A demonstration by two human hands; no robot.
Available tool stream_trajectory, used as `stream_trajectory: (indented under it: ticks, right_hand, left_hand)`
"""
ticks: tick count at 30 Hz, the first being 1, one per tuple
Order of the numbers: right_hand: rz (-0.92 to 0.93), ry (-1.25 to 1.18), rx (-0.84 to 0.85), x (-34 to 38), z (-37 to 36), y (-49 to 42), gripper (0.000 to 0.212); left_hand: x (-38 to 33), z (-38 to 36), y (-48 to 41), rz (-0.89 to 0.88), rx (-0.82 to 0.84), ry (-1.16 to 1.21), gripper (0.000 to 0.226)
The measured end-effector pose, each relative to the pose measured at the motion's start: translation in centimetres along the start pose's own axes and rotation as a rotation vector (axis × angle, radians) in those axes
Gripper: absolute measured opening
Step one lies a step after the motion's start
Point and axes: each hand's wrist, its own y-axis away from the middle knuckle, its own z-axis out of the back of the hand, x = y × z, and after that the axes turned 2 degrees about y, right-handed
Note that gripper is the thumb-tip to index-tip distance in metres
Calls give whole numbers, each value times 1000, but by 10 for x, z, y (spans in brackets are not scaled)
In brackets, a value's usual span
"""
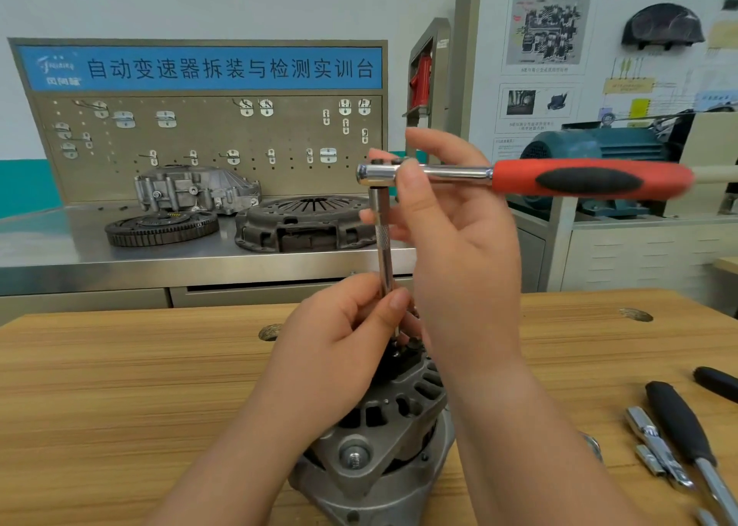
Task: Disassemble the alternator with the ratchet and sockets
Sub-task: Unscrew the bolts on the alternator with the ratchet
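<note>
Pinching the extension bar [384,242] low down, the left hand [339,346] has thumb and fingers curled on it; above, the right hand [455,226] grips the ratchet [559,180] by its head, red handle jutting rightward. Beneath both hands, the alternator [383,449] sits on the wooden table [120,386].

Light wood-grain worktop [120,386], two round cable holes [269,332] near far edge. Grey metal alternator [379,457] stands on it at near centre, threaded stud facing viewer. At right, well apart from alternator: chrome socket pieces [649,437] just beside long black-handled tool [679,421]; second black handle [717,382] at right edge, partly cut off.
</note>
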Motion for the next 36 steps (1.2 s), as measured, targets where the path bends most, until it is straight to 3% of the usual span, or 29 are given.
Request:
stream_trajectory:
  ticks: [2, 5, 13, 19, 23, 25, 28, 30, 36]
  right_hand:
    - [-198, -249, 59, 4, 2, -3, 16]
    - [-366, -430, 132, 8, 6, -8, 17]
    - [-415, -519, 215, 6, 8, -12, 22]
    - [-569, -721, 281, 5, 15, -17, 25]
    - [-450, -631, 195, 1, 10, -11, 16]
    - [-281, -411, 87, -3, 5, -6, 9]
    - [78, -4, -43, -7, 0, -2, 15]
    - [166, 89, -47, -8, -2, 0, 15]
    - [-326, -388, 73, 4, 0, -5, 14]
  left_hand:
    - [0, -1, 0, -3, 10, 27, 30]
    - [1, -2, 1, -38, 5, -24, 38]
    - [4, -2, 0, -69, -3, -37, 32]
    - [4, 1, 0, -47, 46, 3, 21]
    - [4, 3, -1, -73, 25, -83, 18]
    - [4, 4, -1, -61, -5, -106, 20]
    - [3, 3, -1, -28, -9, -81, 21]
    - [3, 2, 0, -24, -16, -96, 27]
    - [1, -2, 0, -11, 9, -26, 42]
